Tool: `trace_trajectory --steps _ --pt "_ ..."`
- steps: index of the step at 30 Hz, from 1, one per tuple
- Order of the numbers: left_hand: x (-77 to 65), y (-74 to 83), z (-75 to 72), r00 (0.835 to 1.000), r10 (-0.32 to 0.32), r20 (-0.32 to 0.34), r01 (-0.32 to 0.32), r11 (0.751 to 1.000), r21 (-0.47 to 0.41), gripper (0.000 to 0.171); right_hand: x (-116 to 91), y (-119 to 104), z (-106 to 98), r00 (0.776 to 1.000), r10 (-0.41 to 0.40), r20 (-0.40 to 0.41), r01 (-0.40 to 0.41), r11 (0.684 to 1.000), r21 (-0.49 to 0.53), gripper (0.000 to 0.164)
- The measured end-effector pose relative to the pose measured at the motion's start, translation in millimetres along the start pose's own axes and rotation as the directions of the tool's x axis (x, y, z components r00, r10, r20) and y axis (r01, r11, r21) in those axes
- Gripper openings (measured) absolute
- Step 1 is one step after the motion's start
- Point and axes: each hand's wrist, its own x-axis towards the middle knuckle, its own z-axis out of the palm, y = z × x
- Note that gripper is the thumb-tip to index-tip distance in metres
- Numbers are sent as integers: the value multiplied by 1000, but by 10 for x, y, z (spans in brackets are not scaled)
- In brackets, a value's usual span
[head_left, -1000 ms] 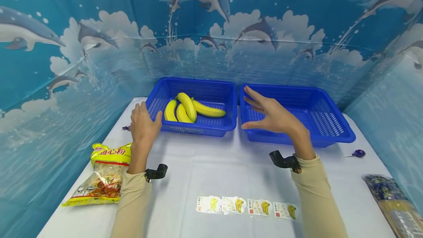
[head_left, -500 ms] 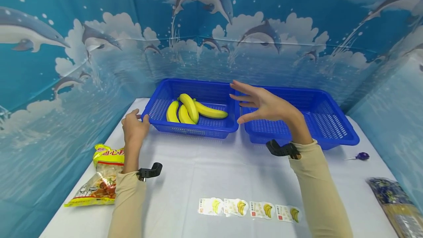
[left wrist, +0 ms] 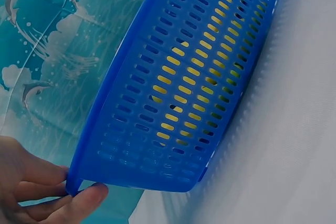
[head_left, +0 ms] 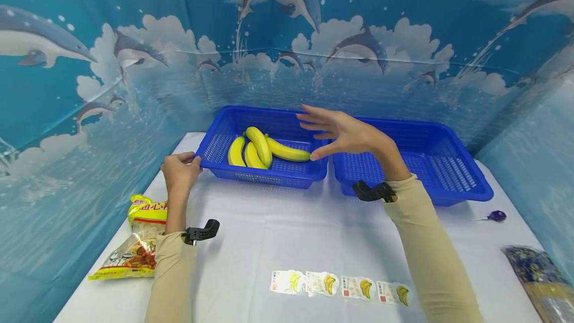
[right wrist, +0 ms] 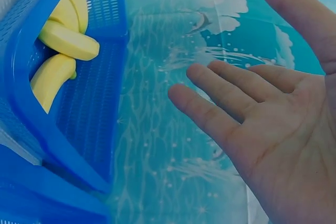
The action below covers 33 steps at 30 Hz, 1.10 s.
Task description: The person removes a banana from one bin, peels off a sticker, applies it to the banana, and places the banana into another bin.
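Note:
Two blue plastic baskets stand side by side at the back of the table. Several yellow bananas (head_left: pixel 258 148) lie in the left basket (head_left: pixel 264 176). My left hand (head_left: pixel 179 173) pinches that basket's front left corner; in the left wrist view the thumb and fingers (left wrist: pixel 86 200) take the rim from both sides. My right hand (head_left: pixel 345 133) hovers over the gap between the baskets, fingers spread and straight, holding nothing. No contents show in the visible part of the right basket (head_left: pixel 448 198), partly covered by the right hand and forearm.
A yellow pasta bag (head_left: pixel 134 248) lies at the left, partly behind the left forearm. Several banana-print cards (head_left: pixel 323 284) lie in a row in front. At the right are a purple lollipop (head_left: pixel 497 216) and a long package (head_left: pixel 538 278). A dolphin-print curtain (head_left: pixel 278 79) stands behind.
My left hand has moved left and taken hold of the left basket's corner. My right hand has shifted left from over the right basket towards the left basket, staying open.

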Motion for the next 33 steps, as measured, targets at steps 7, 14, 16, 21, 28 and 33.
trace_trajectory --steps 7,14,16,21,28,33 --pt "26 -23 -25 1000 -6 30 10 994 -111 40 203 46 -70 1000 7 3 -7 999 -52 110" --pt "42 -35 -45 998 -29 55 39 980 -194 42 426 237 -171 998 23 -54 -23 1000 11 99" --pt "38 -29 -41 997 -44 61 56 978 -202 42 471 321 -195 995 41 -88 -39 999 28 91" --pt "38 -27 -25 996 -60 62 71 978 -195 41 579 517 -224 985 88 -146 -86 996 20 70" --pt "59 -15 -58 995 -54 78 70 972 -224 42 720 657 -222 971 126 -203 -111 990 84 61" --pt "58 -29 -55 995 -65 76 79 978 -192 43 848 764 -161 966 155 -207 -125 981 150 56"
